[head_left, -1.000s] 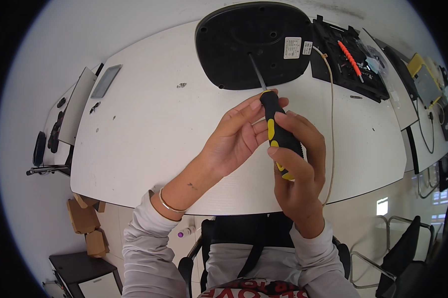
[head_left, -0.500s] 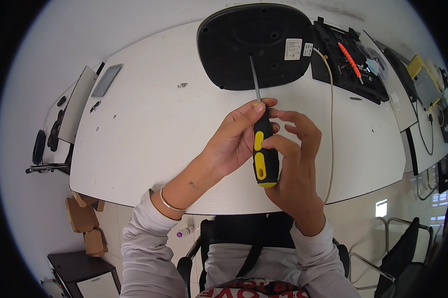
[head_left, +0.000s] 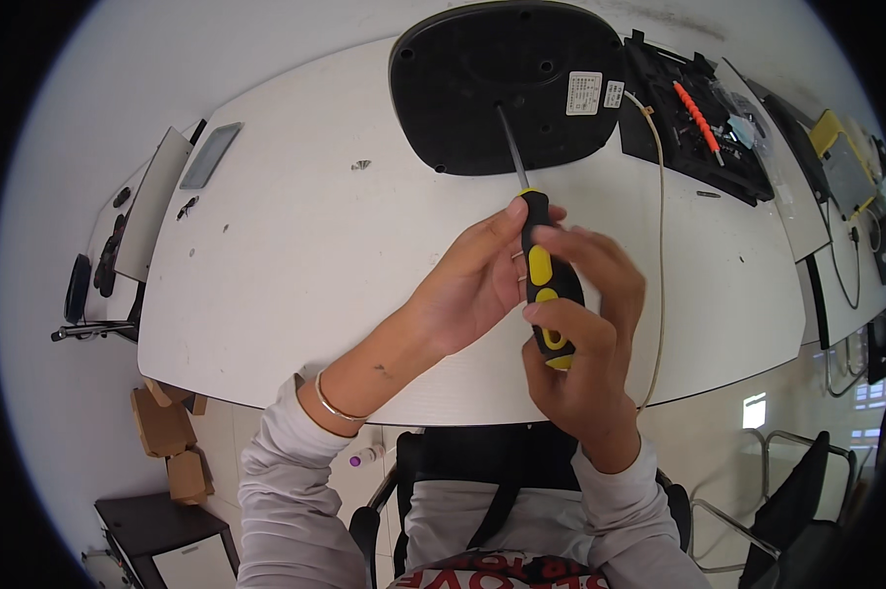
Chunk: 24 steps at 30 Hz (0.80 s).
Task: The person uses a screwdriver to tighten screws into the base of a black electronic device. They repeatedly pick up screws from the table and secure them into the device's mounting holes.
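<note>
A screwdriver [head_left: 542,263] with a black and yellow handle is in both my hands. Its shaft slants up and left, and the tip meets a hole in a black rounded appliance base [head_left: 472,108] at the table's far side. Near the front of the handle, my left hand [head_left: 477,280] grips it with thumb and fingers. My right hand [head_left: 595,329] is wrapped loosely around the rear of the handle, its index finger slightly blurred. Two white labels sit on the base's right part, and a pale cable [head_left: 662,226] runs from its right side over the near table edge.
On the white table [head_left: 295,265], small screws [head_left: 361,165] lie left of the base. A phone-like grey slab [head_left: 211,155] rests at the far left. An opened black tool case [head_left: 698,123] holds an orange flexible shaft [head_left: 696,118]. Chairs [head_left: 796,501] stand at lower right.
The screwdriver handle has swung to the right and turned about its axis. My right hand has shifted its fingers on the handle, and my left hand has moved slightly right.
</note>
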Each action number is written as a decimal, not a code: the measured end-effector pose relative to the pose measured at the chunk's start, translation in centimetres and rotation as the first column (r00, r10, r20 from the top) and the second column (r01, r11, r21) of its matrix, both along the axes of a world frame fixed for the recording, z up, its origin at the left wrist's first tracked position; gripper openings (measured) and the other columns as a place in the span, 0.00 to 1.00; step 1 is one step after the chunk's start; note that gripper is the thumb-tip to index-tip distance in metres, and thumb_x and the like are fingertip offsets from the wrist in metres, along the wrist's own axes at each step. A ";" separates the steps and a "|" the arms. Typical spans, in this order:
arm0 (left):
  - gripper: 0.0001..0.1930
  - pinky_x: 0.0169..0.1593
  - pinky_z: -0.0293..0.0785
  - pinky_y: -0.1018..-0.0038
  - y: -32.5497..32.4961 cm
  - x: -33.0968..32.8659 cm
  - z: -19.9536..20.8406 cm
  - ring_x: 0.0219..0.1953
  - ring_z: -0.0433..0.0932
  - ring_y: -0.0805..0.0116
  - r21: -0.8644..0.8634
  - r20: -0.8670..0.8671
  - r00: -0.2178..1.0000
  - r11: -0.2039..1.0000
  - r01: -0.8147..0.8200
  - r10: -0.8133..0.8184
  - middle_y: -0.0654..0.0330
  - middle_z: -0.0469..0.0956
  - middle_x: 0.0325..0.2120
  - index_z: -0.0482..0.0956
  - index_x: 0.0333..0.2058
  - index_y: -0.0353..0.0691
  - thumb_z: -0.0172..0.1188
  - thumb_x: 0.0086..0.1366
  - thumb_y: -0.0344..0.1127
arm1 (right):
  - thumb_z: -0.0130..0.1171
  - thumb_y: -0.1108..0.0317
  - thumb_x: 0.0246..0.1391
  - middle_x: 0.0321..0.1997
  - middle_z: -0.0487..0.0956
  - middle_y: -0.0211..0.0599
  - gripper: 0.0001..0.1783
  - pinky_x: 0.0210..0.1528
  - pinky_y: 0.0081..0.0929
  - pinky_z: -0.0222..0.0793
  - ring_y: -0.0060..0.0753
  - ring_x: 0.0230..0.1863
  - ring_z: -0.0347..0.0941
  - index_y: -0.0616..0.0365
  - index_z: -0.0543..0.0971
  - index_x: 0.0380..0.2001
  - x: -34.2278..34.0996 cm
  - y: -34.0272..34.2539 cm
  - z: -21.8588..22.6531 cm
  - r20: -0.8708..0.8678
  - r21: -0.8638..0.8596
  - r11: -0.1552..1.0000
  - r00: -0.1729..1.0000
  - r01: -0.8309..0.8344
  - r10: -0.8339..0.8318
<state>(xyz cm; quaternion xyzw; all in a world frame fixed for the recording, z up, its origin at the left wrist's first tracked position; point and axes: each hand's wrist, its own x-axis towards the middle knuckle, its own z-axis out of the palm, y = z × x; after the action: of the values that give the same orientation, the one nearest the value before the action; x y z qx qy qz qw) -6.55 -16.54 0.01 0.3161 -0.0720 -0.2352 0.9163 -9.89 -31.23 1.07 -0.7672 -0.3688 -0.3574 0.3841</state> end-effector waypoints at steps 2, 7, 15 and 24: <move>0.26 0.43 0.77 0.73 0.3 0.0 -0.3 0.44 0.75 0.70 0.008 -0.051 0.999 1.000 0.012 -0.011 0.56 0.73 0.45 0.61 0.57 0.35 0.47 0.68 0.47 | 0.70 0.71 0.38 0.50 0.69 0.45 0.26 0.53 0.42 0.61 0.48 0.56 0.61 0.48 0.67 0.39 -1.1 -0.1 0.3 -0.060 0.009 0.999 0.997 0.043 -0.042; 0.24 0.42 0.76 0.74 -0.3 -0.1 1.1 0.36 0.78 0.73 0.086 -0.012 0.998 0.995 -0.057 0.058 0.60 0.78 0.31 0.63 0.56 0.33 0.47 0.68 0.45 | 0.67 0.74 0.33 0.45 0.74 0.38 0.20 0.44 0.34 0.67 0.43 0.45 0.69 0.50 0.78 0.36 -0.2 -0.4 0.0 -0.014 0.218 0.976 1.000 -0.004 0.007; 0.20 0.47 0.75 0.74 0.0 0.1 0.3 0.44 0.78 0.69 -0.075 0.019 0.997 0.994 0.076 -0.075 0.54 0.77 0.42 0.69 0.49 0.37 0.48 0.68 0.47 | 0.65 0.78 0.39 0.50 0.68 0.46 0.23 0.51 0.40 0.64 0.49 0.49 0.68 0.50 0.70 0.40 -0.9 -0.1 1.3 -0.034 0.056 0.998 0.999 0.041 -0.040; 0.28 0.52 0.75 0.68 -0.1 0.2 0.7 0.51 0.73 0.60 -0.128 0.071 0.993 0.986 0.106 -0.098 0.46 0.62 0.56 0.49 0.61 0.29 0.46 0.65 0.32 | 0.61 0.85 0.36 0.51 0.71 0.44 0.22 0.52 0.36 0.67 0.52 0.52 0.68 0.56 0.71 0.38 0.1 -0.1 -0.5 -0.010 0.188 0.975 0.992 -0.121 0.125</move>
<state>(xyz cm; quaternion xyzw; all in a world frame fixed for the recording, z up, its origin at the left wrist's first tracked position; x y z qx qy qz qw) -6.39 -16.66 0.69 0.2584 -0.1332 -0.2662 0.9190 -9.82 -31.36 0.56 -0.7073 -0.3763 -0.3576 0.4799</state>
